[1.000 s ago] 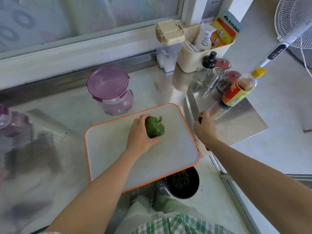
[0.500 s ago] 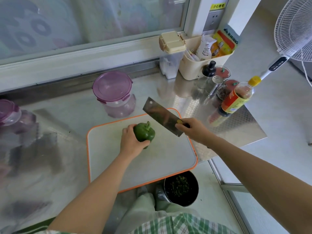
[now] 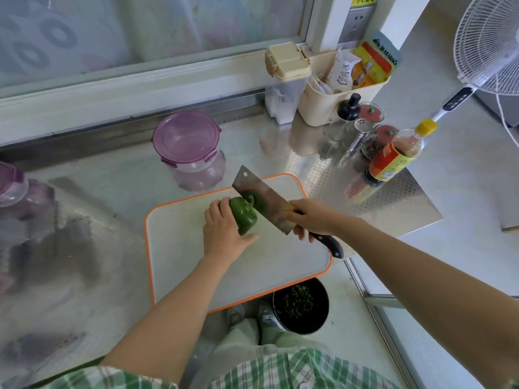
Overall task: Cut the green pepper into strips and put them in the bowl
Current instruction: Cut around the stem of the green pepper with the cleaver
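A whole green pepper (image 3: 243, 217) lies on its side on the white, orange-rimmed cutting board (image 3: 269, 265), stem pointing right. My left hand (image 3: 223, 230) grips it from the left, thumb stretched along the board under it. My right hand (image 3: 314, 217) holds a cleaver (image 3: 262, 202) by its black handle. The broad blade stands just right of the pepper, at its stem end, and reflects the green. A black bowl (image 3: 301, 306) with chopped green bits sits below the counter's front edge.
A purple-lidded clear container (image 3: 189, 153) stands behind the board. Another purple container (image 3: 12, 183) is at the far left. A sauce bottle (image 3: 391, 155), shakers, jars and a cream caddy (image 3: 337, 99) crowd the back right. A white fan (image 3: 488, 46) stands at the right.
My right hand lifted the cleaver from the counter at the right and brought it left over the board to the pepper's stem end. My left hand kept holding the pepper.
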